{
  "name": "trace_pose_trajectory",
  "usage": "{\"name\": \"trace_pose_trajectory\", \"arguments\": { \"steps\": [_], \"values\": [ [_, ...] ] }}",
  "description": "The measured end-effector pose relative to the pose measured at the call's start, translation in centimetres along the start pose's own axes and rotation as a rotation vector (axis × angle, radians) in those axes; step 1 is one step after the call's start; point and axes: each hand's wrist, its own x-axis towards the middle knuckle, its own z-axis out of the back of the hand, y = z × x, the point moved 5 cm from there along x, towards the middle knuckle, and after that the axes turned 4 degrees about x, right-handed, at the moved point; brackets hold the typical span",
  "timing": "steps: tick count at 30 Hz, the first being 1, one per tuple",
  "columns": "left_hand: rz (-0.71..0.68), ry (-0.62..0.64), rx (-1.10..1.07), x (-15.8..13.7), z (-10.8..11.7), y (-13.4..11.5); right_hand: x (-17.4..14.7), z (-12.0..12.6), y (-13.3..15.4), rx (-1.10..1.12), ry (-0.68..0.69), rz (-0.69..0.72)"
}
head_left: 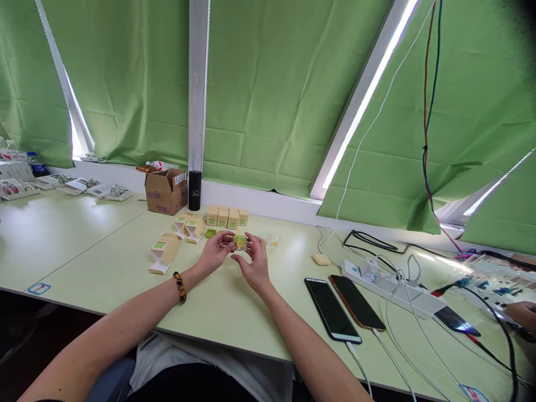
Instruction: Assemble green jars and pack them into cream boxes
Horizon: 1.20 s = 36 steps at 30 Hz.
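Observation:
Between my left hand and my right hand is a small green-and-clear case with something yellow on or in it. The fingers of both hands pinch it from its two sides, above the table. Just behind my left hand lies a green case part. Small clear plastic pieces with yellow bits lie right of my right hand. To the left stand opened small cardboard boxes, and another opened box lies nearer me. Several closed small boxes stand in a row behind.
A large cardboard box and a black cylinder stand by the wall. On the right are two phones, a white power strip and many cables. Another person's hand shows at the right edge.

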Motion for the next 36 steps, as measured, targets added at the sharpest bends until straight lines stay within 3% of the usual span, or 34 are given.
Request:
{"name": "trace_pose_trajectory", "arguments": {
  "steps": [8,16,25,29,36],
  "values": [
    [-0.040,0.021,0.069,-0.6,-0.1,-0.3,0.0,0.0,-0.1,-0.022,-0.037,-0.055],
    [-0.077,0.023,0.015,-0.8,-0.4,-1.4,0.5,0.1,-0.8,0.385,-0.042,-0.200],
    [-0.043,-0.009,0.083,-0.8,-0.2,-1.3,0.8,0.5,-2.5,0.901,-0.001,-0.496],
    [-0.040,-0.032,0.112,-0.7,-0.1,-1.2,0.9,0.4,-2.6,0.858,0.015,-0.500],
    [-0.011,-0.049,0.124,-0.7,0.0,-0.8,1.2,0.7,-2.3,0.545,0.054,-0.437]
  ]
}}
